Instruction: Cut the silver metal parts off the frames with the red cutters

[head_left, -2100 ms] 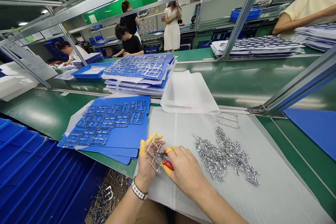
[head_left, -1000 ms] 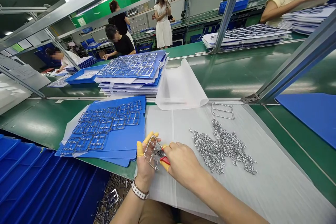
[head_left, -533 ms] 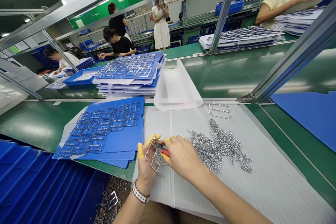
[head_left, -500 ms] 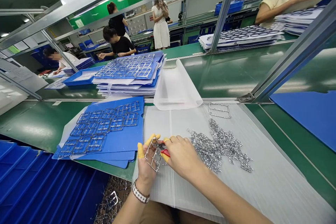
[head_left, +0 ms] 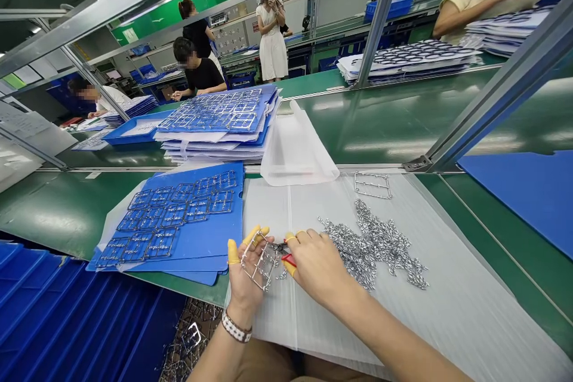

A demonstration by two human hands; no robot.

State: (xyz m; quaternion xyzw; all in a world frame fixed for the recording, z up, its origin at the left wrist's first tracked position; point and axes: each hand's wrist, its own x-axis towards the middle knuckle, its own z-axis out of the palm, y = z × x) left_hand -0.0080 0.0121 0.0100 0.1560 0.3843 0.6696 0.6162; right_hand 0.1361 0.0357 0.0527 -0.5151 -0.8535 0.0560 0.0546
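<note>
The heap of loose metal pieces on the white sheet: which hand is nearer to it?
Right. The right hand, gripping red-handled cutters, sits just beside the heap of loose metal pieces. The left hand holds a metal frame on the far side of the right hand.

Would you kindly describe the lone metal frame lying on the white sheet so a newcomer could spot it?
Start at the white sheet in front of the person, with its pile of small metal parts. Just beyond that pile, near the sheet's far edge, lies the metal frame. Unlike the loose bits, it is one flat, empty rectangle.
</note>
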